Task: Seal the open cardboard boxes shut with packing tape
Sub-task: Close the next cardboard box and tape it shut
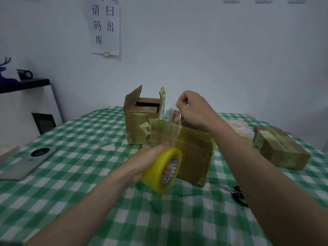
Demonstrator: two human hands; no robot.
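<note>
A green-and-white checked tabletop (74, 174) carries the work. At the left lies a phone (28, 161) with its round camera lens up, at the far right sits a closed, taped box (281, 150), and behind that a pale pink round thing (238, 128) is too blurred to identify. Dark-handled scissors (237, 194) lie near the right forearm, which covers part of them. On the wall hangs a paper notice (104, 26) with Chinese characters.

Two open boxes stand mid-table: the far box (140, 121) with flaps upright and a yellow label on its front, and just before it the near box (193, 157), whose top is screened by the hands and tape.

The left hand (150, 157) grips the yellow tape roll (162, 170), fingers through its core; the core's opening faces the camera's right. The right hand (193, 110) pinches the free end of the tape strip (173, 126), which runs up and slightly rightward from the roll, in front of the near box's raised flap. The strip is clear and hard to trace against the cardboard.
</note>
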